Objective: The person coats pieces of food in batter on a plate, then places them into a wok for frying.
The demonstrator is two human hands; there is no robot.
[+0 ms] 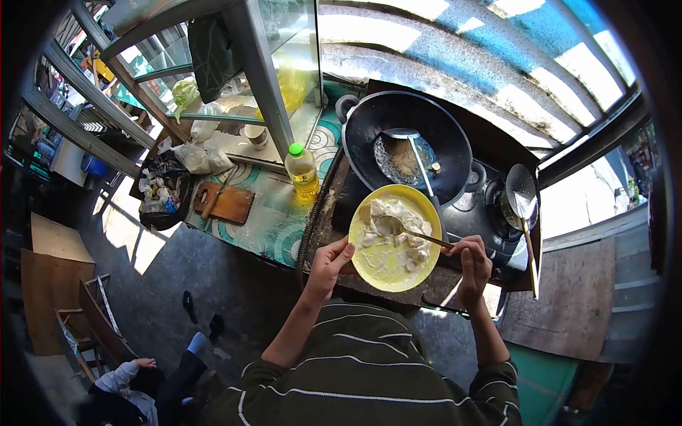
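Observation:
My left hand (331, 264) is closed on the left rim of a yellow plate (364, 264), thumb on top. White batter-coated pieces (408, 248) lie on the plate. In my right hand (470, 266) is the handle of a metal spoon (389, 226), its bowl resting among the pieces. Just beyond the plate sits a black wok (369, 117) with oil in its bottom. A metal spatula (415, 153) leans inside the wok, its handle reaching toward the plate.
A skimmer (522, 195) lies over the right burner. To the left are an oil bottle (303, 174) with a green cap, a cutting board (231, 204) with a knife, and a rubbish bag (162, 199). A glass cabinet (284, 71) stands behind. Another person (135, 383) sits at lower left.

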